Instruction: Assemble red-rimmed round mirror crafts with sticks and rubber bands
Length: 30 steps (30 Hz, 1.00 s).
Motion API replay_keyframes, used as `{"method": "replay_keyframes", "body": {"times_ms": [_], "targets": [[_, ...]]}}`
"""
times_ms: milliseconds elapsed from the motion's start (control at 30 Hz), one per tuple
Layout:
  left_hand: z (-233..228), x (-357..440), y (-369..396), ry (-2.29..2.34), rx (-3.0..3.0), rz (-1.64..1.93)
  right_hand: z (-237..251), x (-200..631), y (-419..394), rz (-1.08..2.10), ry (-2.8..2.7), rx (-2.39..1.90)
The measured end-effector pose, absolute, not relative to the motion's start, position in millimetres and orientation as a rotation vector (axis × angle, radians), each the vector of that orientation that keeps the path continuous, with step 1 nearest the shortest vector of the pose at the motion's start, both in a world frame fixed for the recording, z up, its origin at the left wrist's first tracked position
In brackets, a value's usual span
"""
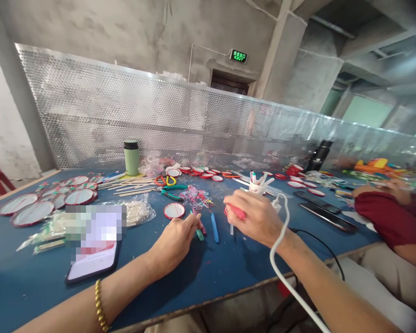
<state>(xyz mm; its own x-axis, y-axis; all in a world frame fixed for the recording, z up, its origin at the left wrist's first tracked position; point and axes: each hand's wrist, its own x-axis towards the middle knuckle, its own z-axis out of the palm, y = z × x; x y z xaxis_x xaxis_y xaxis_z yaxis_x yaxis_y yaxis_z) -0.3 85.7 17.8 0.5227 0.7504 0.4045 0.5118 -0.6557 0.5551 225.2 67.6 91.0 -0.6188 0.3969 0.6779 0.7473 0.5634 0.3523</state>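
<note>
My left hand (175,240) is closed low over the table, its fingertips pinched beside a green stick (198,235) and a pink stick (203,227). What it pinches, if anything, is hidden. Just right of these lies a blue stick (215,227). My right hand (258,217) is wrapped around a pink-red tool (236,211), mostly covered by the fingers; its kind does not show. Below that fist is a short translucent stick (232,229). Beyond both hands are a small red-rimmed disc (174,211) and a pile of coloured string bits (196,196).
A phone (95,259), bagged wooden sticks (137,210) and large red-rimmed discs (33,212) lie left. Pliers (173,188) and a green bottle (131,157) stand farther back. A white cable (275,256) crosses my right forearm. Two dark phones (327,217) and another person's sleeve (374,210) are right.
</note>
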Motion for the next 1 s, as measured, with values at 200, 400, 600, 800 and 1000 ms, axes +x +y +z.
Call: {"method": "replay_keyframes", "body": {"times_ms": [200, 400, 600, 800, 1000], "targets": [[16, 11, 93, 0.997, 2.454, 0.875, 80, 212, 58, -0.352, -1.825, -0.849], [22, 7, 94, 0.863, 2.215, 0.918, 94, 174, 65, -0.01, -1.789, -0.778], [40, -16, 90, 0.823, 1.574, 1.03, 85, 164, 84, 0.188, -1.63, -0.742], [43, -14, 80, 0.696, 1.342, 0.996, 59, 167, 78, 0.022, -1.669, -0.807], [23, 0, 79, 0.698, 1.263, 0.999, 59, 162, 69, -0.14, -1.769, -0.75]]}}
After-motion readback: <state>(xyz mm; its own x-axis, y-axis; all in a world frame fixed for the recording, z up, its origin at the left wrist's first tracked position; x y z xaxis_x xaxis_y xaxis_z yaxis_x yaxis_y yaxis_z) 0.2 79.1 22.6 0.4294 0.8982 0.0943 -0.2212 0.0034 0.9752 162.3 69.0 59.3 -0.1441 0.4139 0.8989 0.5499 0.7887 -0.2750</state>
